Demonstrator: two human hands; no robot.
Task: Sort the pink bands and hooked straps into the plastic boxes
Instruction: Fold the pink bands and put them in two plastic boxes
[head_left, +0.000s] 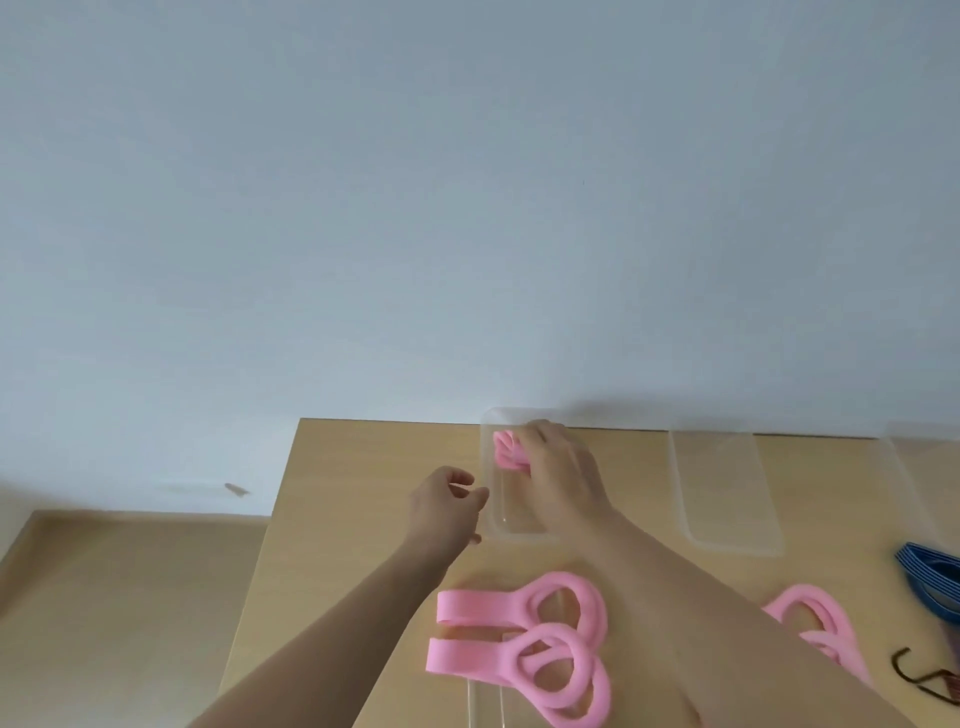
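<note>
Right hand (558, 467) is inside the clear plastic box (506, 522) at the back of the table (363, 467). Its fingers are curled over a folded pink band (505, 451), holding it down against the far end of the box. Left hand (447, 501) hovers just beside the box's left wall, fingers loosely curled with nothing in it. I can't tell if the thumb touches the rim. The two hands are close but apart.

Handling: the band looks like soft, light foam or padded fabric. It folds readily, and I judge it will spring open if released loosely. Best taken across the fold, layers pinched together, and pressed flat before letting go. No fragility and no slip worry. The box looks thin and light, so it may skid, and the left hand is well placed to steady it.

Nearer me lie the loose pink bands (540, 639), looped and overlapping, partly on a clear plastic piece (485, 701) at the bottom edge. More pink loops (802, 610) sit to the right, half hidden by my forearm. They are tangled, so I should lift one by its flat tail.

Far right are blue straps (930, 577) and a dark hooked strap (906, 667), whose hook is likely stiff and apt to snag. A second box (727, 499) and a third box (922, 467) stand along the back edge.
</note>
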